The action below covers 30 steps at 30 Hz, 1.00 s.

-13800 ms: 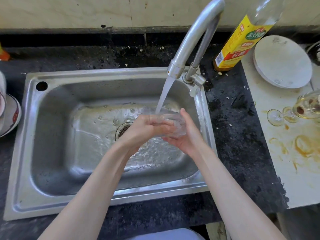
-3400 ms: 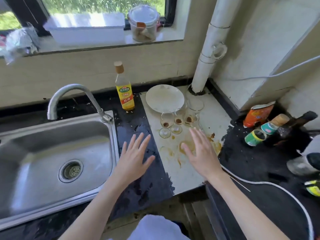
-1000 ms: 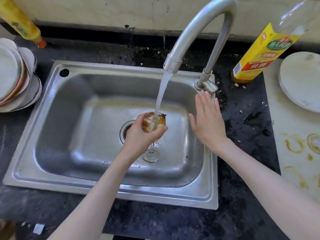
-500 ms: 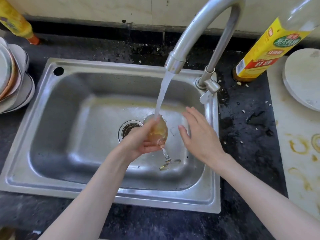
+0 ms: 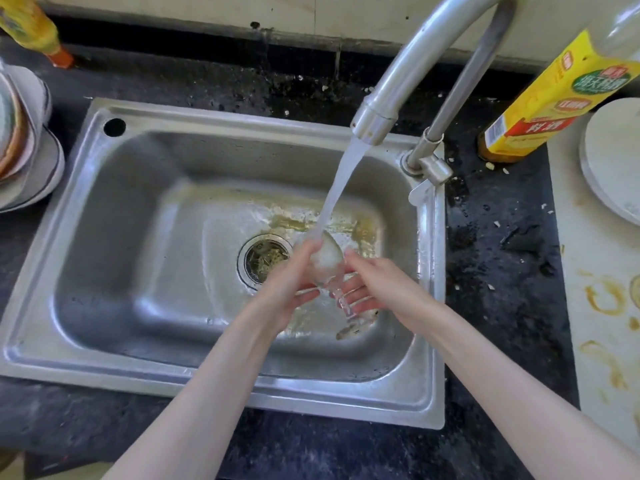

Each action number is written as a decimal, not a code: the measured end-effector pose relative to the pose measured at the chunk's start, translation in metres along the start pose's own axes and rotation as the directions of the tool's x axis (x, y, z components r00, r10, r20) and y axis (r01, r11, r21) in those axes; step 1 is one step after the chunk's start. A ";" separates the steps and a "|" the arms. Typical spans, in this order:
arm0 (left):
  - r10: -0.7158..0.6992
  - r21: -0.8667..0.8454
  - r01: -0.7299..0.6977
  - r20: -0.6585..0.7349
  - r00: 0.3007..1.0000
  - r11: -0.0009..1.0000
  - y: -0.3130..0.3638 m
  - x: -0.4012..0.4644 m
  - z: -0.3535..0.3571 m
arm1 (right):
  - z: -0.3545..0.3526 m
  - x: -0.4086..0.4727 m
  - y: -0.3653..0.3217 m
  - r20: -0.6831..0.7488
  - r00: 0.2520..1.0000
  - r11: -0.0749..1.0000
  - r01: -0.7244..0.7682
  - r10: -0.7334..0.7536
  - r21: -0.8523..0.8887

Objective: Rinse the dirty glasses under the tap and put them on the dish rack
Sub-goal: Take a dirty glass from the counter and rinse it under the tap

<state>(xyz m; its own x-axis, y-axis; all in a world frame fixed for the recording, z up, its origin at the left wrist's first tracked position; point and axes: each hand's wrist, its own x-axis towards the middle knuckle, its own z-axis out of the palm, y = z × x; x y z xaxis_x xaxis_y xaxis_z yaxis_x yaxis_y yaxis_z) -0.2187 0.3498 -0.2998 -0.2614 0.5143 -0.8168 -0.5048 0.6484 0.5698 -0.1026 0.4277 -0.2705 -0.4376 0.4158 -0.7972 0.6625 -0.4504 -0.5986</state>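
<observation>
A stemmed wine glass (image 5: 327, 259) lies tilted over the steel sink (image 5: 138, 216), bowl up under the water stream from the tap (image 5: 408, 67), foot pointing down toward me. My left hand (image 5: 291, 285) grips the bowl from the left. My right hand (image 5: 377, 289) holds the glass from the right, fingers curled under bowl and stem. Brownish water spreads over the sink floor near the drain (image 5: 265, 259). No dish rack is in view.
A yellow-labelled bottle (image 5: 540, 102) stands right of the tap base. A white plate (image 5: 613, 161) lies on the stained pale counter (image 5: 602, 306) at right. Stacked plates (image 5: 24, 147) sit left of the sink, an orange-yellow bottle (image 5: 34, 29) behind them.
My right hand has moved in from beside the glass and now holds it. The glass has tipped further and its brown contents have washed out into the sink.
</observation>
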 end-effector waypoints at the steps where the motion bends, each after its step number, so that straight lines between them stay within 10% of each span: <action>1: 0.081 0.041 -0.081 -0.016 0.997 0.996 0.000 -0.004 0.002 | 0.003 0.000 -0.001 -0.003 1.000 0.999 0.017 -0.017 0.041; 11: 0.463 0.152 -0.452 -0.043 0.885 0.879 0.004 -0.022 0.020 | 0.039 0.000 -0.005 -0.170 0.947 0.893 0.313 -0.271 0.324; 15: 0.437 0.023 -0.437 -0.025 0.899 0.899 0.017 -0.016 0.012 | 0.046 0.001 -0.005 -0.001 0.996 0.858 0.082 -0.094 0.508; 23: 0.332 -0.041 -0.347 -0.202 0.921 0.937 0.010 -0.004 0.012 | 0.064 0.010 0.006 -0.129 0.956 0.946 0.281 -0.262 0.163; 27: 0.370 -0.111 -0.360 0.083 0.925 0.926 0.012 -0.012 0.002 | 0.049 0.011 0.005 0.128 0.991 0.859 -0.094 0.034 0.503; 30: 0.323 -0.149 -0.323 -0.027 0.946 0.934 0.011 -0.009 0.002 | 0.046 0.015 0.003 0.181 0.981 0.887 -0.138 0.063 0.441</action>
<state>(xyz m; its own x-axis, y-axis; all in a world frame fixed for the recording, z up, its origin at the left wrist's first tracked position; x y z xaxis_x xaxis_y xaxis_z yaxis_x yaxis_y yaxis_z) -0.2201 0.3535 -0.2859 -0.4324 0.6810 -0.5909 -0.5097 0.3559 0.7833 -0.1351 0.3959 -0.2881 -0.4976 0.2369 -0.8344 0.3796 -0.8055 -0.4551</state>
